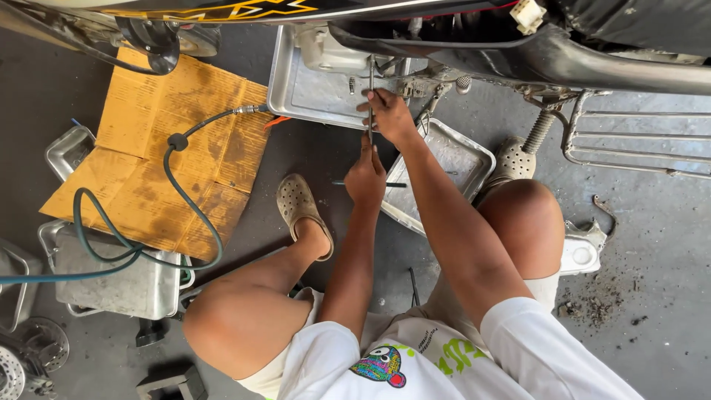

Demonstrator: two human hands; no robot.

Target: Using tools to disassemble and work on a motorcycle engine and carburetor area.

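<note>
I squat beside a motorcycle (533,55) whose underside fills the top of the view. A thin metal rod tool (371,78) points up into the engine parts. My right hand (389,115) pinches the shaft of this tool near its upper half. Just below it, my left hand (365,178) is closed around the tool's lower end. The tool's tip is hidden among the motorcycle parts.
A metal tray (296,92) lies under the engine and a second tray (459,152) sits beside my right knee. A green air hose (174,181) crosses a sheet of cardboard (141,126) at left. More trays (126,285) and a brake disc (11,370) lie at lower left, and a white part (581,255) at right.
</note>
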